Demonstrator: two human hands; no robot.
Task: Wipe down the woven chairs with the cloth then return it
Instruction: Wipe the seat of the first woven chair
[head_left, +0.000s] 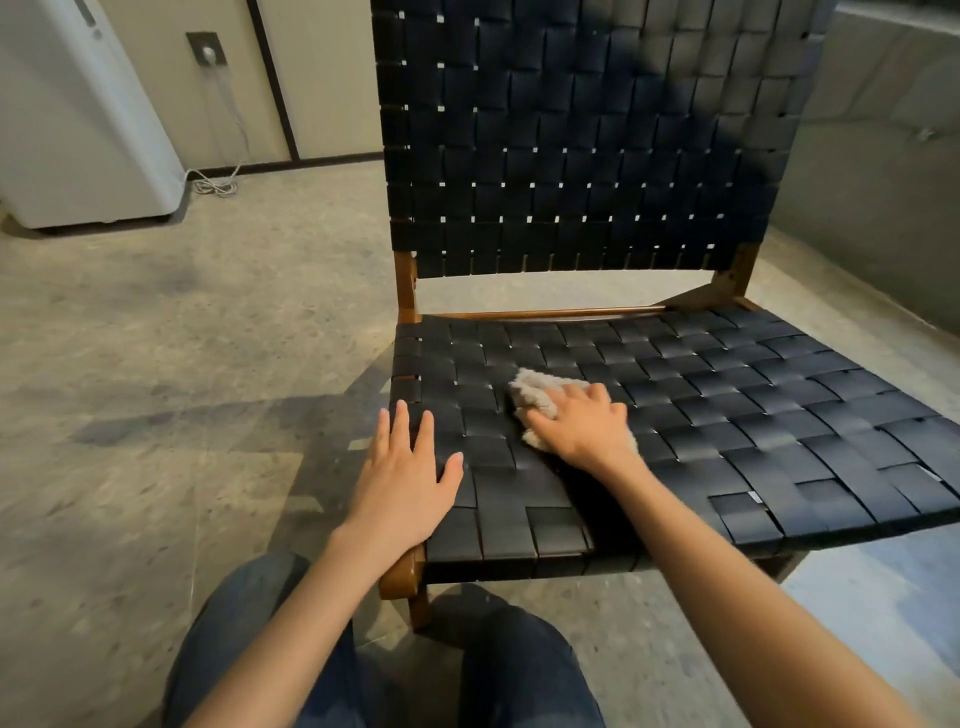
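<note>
right hand (582, 428) grip curled on cloth (535, 395), left hand (405, 467) flat, grip spread, on woven chair (727, 405) seat

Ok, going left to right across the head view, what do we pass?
White appliance → wall socket → left hand → right hand holding the cloth → grey wall.

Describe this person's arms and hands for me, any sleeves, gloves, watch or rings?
The left hand and right hand wear no gloves, and no watch, bracelet or ring shows. Both arms are bare all the way to the frame's bottom edge, with no sleeve in view.
</note>
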